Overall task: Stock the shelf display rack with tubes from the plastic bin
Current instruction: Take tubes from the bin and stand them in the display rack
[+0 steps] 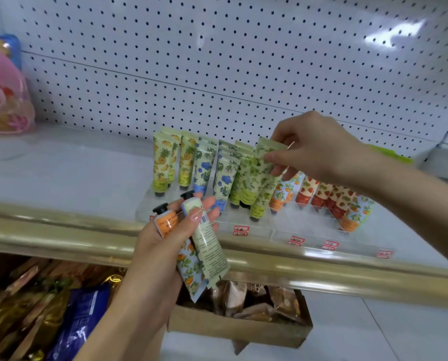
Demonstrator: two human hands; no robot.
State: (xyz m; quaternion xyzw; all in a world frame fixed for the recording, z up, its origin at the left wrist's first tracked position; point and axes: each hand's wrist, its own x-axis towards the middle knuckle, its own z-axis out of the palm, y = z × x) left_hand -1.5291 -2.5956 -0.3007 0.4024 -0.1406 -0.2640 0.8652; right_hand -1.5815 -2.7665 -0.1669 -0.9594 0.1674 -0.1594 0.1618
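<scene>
Tubes [189, 162] standing caps-down in rows in clear rack [246, 222] on white shelf [61, 173]: pineapple, blue flower, green leaf, orange, strawberry prints. My right hand [319, 149] grip pinching top edge of green leaf tube [262, 162], tilted, among green row. My left hand [160, 246] grip wrapped round two more, orange tube [167, 222] and pale tube [210, 246], caps up, just in front of shelf edge. Red price tags [240, 230] on rack front. Cardboard box [238, 332] of snack packs below.

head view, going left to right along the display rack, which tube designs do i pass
pineapple tubes → blue flower tubes → green leaf tubes, the right hand pinching one → orange fruit tube → strawberry tubes → rightmost orange fruit tube
</scene>
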